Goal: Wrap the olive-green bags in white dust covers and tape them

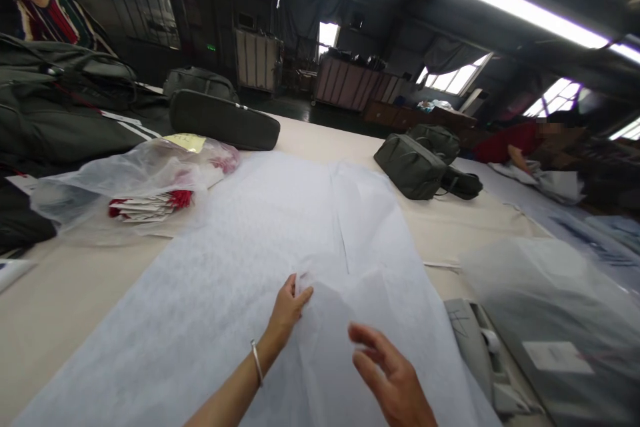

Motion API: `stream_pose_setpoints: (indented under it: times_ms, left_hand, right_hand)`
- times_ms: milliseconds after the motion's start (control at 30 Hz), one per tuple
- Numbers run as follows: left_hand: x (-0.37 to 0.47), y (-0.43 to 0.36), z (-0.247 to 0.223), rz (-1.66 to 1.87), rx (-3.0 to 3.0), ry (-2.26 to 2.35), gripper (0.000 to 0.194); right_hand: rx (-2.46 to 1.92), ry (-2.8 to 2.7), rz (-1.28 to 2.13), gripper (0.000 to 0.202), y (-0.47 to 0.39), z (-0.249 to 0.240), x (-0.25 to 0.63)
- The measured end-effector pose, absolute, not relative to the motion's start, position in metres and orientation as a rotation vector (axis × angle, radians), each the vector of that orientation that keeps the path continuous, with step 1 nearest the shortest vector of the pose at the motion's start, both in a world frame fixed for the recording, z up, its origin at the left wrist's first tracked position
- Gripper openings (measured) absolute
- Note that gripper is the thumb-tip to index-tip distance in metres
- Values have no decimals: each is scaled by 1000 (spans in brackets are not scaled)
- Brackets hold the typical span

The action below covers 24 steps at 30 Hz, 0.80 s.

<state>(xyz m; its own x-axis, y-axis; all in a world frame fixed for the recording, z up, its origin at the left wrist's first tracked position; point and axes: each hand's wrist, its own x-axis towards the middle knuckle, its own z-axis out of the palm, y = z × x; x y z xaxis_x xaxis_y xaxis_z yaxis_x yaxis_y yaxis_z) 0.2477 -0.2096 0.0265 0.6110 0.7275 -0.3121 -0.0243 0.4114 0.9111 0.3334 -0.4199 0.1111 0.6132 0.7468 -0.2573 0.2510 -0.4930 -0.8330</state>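
White translucent sheeting (240, 233) lies spread lengthwise over the table. Near the middle, my left hand (289, 307), with a bracelet at the wrist, pinches the edge of a thin clear plastic bag (330, 320) that rests on the sheeting. To its right, my right hand (387, 370) hovers over the bag with fingers curled but apart, and nothing shows between them.
Dark green bags (65, 113) are piled at the left, beside a plastic bag with red-stringed tags (150, 205). More dark bags (415, 163) stand at the back right. A grey device (470, 340) and a plastic-wrapped item (560, 293) lie right. Two people are beyond.
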Motion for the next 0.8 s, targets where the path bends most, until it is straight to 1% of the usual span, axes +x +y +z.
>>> stream_pose_setpoints:
  times_ms: [67,100,133,167,233,267,367,400,433,500,567,633,667,733,800]
  left_hand:
    - [250,-226,41,566,1078,711,54]
    - [251,-236,50,562,1098,659,61]
    - [251,-247,58,542,1129,610,69]
    - [251,-258,66,506,1173,561,75]
    - [245,-277,80,423,1272,453,77]
    - [241,-285,85,390,1311,387,72]
    - [224,-292,91,348,1322,258,39]
    - [218,-289,89,377,1315,297,31]
    - [213,-284,86,440,1314,383,28]
    - [208,-269,79,641,1307,631,31]
    - [205,-254,75,766,1219,818,48]
    - [204,-244,77,654,1049,809,63]
    - [203,-242,80,539,965,744,66]
    - [200,-242,86,325,844,571,65]
    - [199,-244,93,212,787,450,63]
  right_hand:
    - [-1889,-648,710,71,-385,111,334]
    - [-1822,-585,681,83,-371,111,331]
    - [-1768,-529,684,88,-361,112,328]
    - [-1719,-458,714,89,-353,113,325]
    - [-1631,-271,825,80,-347,116,322]
    - [-1581,-185,874,73,-348,118,322]
    - [-1384,-70,889,51,-360,129,329]
    - [-1328,-62,876,47,-365,133,332]
    - [-1293,-48,869,45,-370,137,336]
    - [-1280,-8,891,44,-380,145,340]
    - [-1300,33,917,47,-388,152,342]
    - [-1329,43,926,49,-393,158,341]
    - [-1351,40,926,51,-395,161,340]
    - [-1398,22,919,53,-396,165,338]
    - [-1431,-25,903,51,-397,167,338]
